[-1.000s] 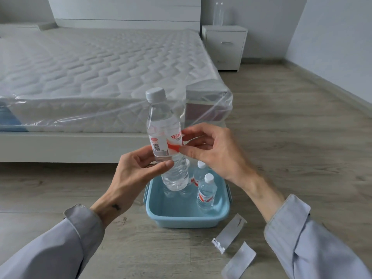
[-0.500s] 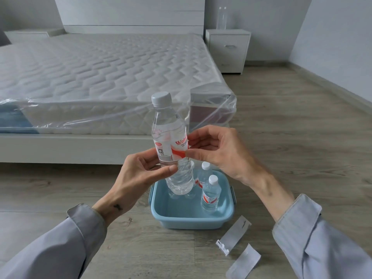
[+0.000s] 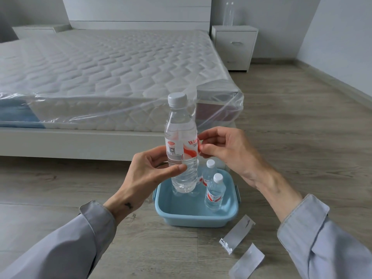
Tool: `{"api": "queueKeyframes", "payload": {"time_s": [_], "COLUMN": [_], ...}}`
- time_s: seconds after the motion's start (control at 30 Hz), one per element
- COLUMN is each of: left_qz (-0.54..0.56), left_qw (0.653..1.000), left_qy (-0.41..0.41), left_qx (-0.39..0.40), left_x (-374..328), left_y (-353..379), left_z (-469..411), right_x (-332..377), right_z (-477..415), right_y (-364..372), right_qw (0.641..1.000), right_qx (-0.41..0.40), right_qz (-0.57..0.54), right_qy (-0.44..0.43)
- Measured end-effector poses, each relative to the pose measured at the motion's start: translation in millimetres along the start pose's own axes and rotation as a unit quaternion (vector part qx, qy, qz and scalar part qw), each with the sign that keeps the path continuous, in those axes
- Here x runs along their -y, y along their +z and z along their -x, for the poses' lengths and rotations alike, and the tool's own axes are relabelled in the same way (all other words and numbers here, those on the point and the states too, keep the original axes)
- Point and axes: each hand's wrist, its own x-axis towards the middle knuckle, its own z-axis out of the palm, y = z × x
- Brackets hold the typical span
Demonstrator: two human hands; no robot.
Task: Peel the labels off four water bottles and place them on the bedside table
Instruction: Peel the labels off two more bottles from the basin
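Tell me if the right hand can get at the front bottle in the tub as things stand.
Probably yes, once free: the front bottle stands uncovered in the open tub. For now the right hand pinches the label.

**Label seam opening, edge lifting**

Splitting apart at the front of the label (image 3: 181, 147), showing a clear strip of bottle (image 3: 180, 146) where the wrap sat closed a second ago. Pinching the red-printed edge now with the right hand (image 3: 225, 152), pulling it rightward off the plastic.
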Motion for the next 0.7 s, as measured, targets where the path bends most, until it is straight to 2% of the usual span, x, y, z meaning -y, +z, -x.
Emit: {"api": "queueKeyframes", "payload": {"time_s": [0.13, 0.3, 0.53, 0.6, 0.7], "left_qz": [-0.015, -0.038, -0.103, -0.117, -0.139], "left_qw": [0.999, 0.997, 0.990, 0.988, 0.986], "left_qy": [-0.007, -0.009, -0.023, -0.031, -0.048], "left_qx": [-0.035, -0.065, -0.096, -0.096, -0.075], "left_x": [6.1, 10.6, 21.4, 22.0, 29.1], "left_y": [0.7, -0.4, 13.8, 12.6, 17.8], "left_z": [-1.1, -0.7, -0.3, 4.5, 11.5], "right_x": [0.7, 6.0, 25.9, 37.9, 47.2], "right_z": [2.5, 6.3, 11.2, 10.5, 5.8], "right_y": [1.8, -0.2, 5.1, 12.7, 17.4], "right_qw": [0.999, 0.998, 0.979, 0.968, 0.962], "right_qx": [-0.017, -0.029, -0.019, -0.042, -0.085], "right_qz": [0.016, 0.057, 0.158, 0.185, 0.193], "right_qy": [0.032, 0.011, -0.128, -0.165, -0.175]}}
